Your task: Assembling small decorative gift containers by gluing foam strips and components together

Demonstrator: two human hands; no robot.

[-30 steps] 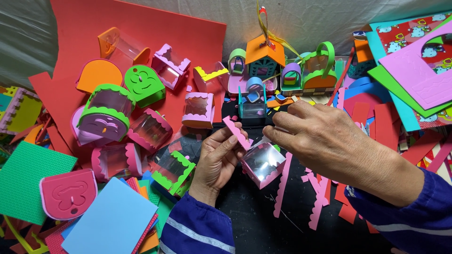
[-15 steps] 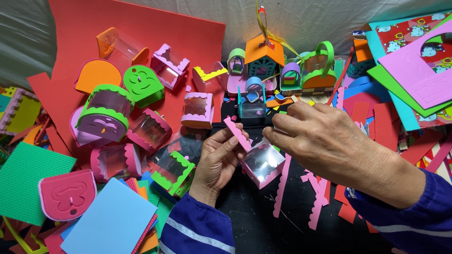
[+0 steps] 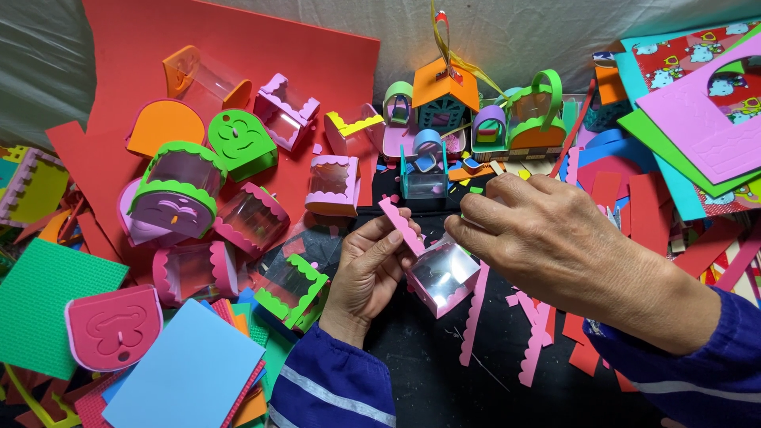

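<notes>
Head view: left hand (image 3: pixel 366 265) pinched pink scalloped foam strip (image 3: pixel 402 225); right hand (image 3: pixel 547 238) fingertips clamped clear-windowed box (image 3: pixel 442 276). Both judged light, flimsy, best gripped at 2 foam edges.

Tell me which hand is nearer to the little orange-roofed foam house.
Right. The right hand lies just below and right of the orange-roofed house; the left hand sits lower, below the house, pinching a pink scalloped strip.

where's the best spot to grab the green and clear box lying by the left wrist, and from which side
Probably by the two green scalloped foam ends of the green-trimmed clear box, coming from above with the grip spanning its length. It lies tilted on a pile of foam sheets, and its middle is thin clear film that looks easy to dent. The left hand is right beside it, so approach from the far left.
</notes>
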